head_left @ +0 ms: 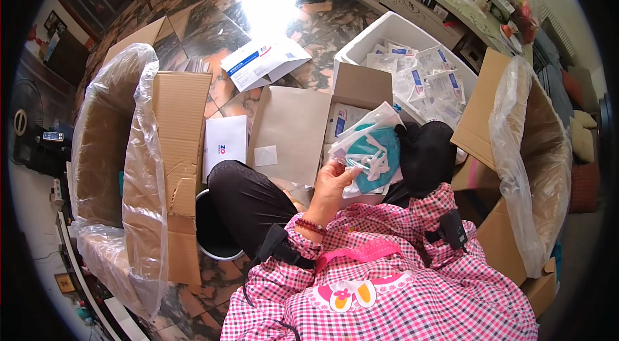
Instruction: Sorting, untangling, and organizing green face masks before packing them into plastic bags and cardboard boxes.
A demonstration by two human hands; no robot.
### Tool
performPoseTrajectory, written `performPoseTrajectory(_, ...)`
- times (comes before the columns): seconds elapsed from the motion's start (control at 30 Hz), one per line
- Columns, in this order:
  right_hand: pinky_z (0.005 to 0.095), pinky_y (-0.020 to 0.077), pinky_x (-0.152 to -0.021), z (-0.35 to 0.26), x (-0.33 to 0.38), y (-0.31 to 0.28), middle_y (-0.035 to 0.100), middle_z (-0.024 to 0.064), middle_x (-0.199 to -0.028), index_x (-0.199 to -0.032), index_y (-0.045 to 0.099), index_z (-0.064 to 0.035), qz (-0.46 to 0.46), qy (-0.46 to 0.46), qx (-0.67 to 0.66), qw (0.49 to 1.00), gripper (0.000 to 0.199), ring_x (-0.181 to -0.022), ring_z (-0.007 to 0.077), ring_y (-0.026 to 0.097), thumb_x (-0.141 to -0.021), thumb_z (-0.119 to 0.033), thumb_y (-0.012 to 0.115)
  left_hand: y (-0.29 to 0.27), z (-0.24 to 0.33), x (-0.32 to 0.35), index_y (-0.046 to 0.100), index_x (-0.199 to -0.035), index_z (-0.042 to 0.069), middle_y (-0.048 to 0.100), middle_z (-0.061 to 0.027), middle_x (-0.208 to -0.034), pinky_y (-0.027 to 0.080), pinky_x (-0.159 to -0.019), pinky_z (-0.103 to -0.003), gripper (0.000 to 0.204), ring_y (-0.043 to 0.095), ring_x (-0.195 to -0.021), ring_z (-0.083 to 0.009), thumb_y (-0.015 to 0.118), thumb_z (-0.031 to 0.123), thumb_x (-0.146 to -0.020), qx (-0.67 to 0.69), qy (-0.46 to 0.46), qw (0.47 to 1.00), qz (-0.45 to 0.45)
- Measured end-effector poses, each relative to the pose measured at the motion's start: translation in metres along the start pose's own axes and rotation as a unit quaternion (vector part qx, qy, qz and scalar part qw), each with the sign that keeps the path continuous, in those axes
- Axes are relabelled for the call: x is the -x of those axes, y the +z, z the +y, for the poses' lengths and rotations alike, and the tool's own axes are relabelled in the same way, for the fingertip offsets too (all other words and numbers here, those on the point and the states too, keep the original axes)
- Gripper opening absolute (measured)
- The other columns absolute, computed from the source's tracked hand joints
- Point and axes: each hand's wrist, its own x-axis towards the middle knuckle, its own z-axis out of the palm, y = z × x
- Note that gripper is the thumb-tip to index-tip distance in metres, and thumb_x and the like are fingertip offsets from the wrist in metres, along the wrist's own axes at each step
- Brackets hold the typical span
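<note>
My left hand (332, 184), with a red bead bracelet at its wrist, is closed in a pinch on the near-left edge of a clear pouch (391, 115). Inside or against the pouch lies a teal fabric piece (375, 178), round in outline, with white straps (369, 161) bunched over it. Whether the teal piece is fully inside cannot be made out. My right sleeve (438, 204) reaches toward the right knee, but no part of the right hand shows. Just beyond the pouch stands an open small carton (365, 81) with white-and-blue packets in it.
A white foam box (365, 41) full of small clear packets stands far right. Plastic-lined cardboard boxes flank me, left (179, 147) and right (480, 96). White printed boxes (225, 141) and an opened flat carton (293, 118) lie ahead. A dark bin (218, 257) sits beside my left knee.
</note>
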Motion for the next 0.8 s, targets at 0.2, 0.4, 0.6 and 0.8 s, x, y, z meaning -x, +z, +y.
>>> performPoseTrajectory(0.2, 0.0315, 0.0532, -0.084, 0.100, 0.009, 0.055, 0.070, 0.0136, -0.111, -0.121, 0.067, 0.0023, 0.175, 0.134, -0.238, 0.946, 0.025, -0.102, 0.0233, 0.068, -0.100, -0.005, 0.054, -0.048, -0.016, -0.018, 0.067, -0.101, 0.006, 0.061, 0.0069, -0.076, 0.039, -0.054, -0.019, 0.017, 0.049, -0.062, -0.0014, 0.075, 0.014, -0.088, -0.096, 0.008, 0.991, 0.098)
performPoseTrajectory(0.4, 0.0298, 0.0530, -0.085, 0.104, -0.007, 0.041, 0.070, 0.0139, -0.112, -0.120, 0.066, 0.0035, 0.183, 0.163, -0.324, 0.914, 0.024, -0.096, 0.0206, 0.067, -0.102, -0.008, 0.056, -0.032, -0.011, -0.023, 0.064, -0.107, 0.002, 0.066, -0.0057, -0.085, 0.051, -0.063, -0.027, 0.029, 0.063, -0.071, -0.0131, 0.077, 0.017, -0.086, -0.416, 0.189, 0.877, 0.147)
performPoseTrajectory(0.6, 0.0309, 0.0537, -0.085, 0.093, 0.013, 0.065, 0.069, 0.0150, -0.113, -0.121, 0.067, -0.0008, 0.120, 0.255, -0.457, 0.843, 0.024, -0.098, 0.0226, 0.068, -0.101, -0.009, 0.056, 0.018, 0.062, -0.008, 0.069, -0.105, 0.003, 0.072, -0.0071, -0.092, 0.054, -0.073, -0.024, 0.016, 0.068, -0.082, -0.0123, 0.071, 0.004, -0.089, -0.334, 0.319, 0.880, 0.114)
performPoseTrajectory(0.8, 0.0306, 0.0533, -0.085, 0.058, 0.019, 0.062, 0.069, 0.0142, -0.112, -0.121, 0.067, -0.0004, 0.054, 0.304, -0.531, 0.789, 0.025, -0.096, 0.0216, 0.068, -0.101, -0.012, 0.057, 0.021, 0.051, -0.007, 0.069, -0.108, 0.002, 0.072, -0.0028, -0.090, 0.052, -0.072, -0.022, 0.019, 0.065, -0.079, -0.0072, 0.071, 0.006, -0.090, -0.251, 0.158, 0.955, 0.025)
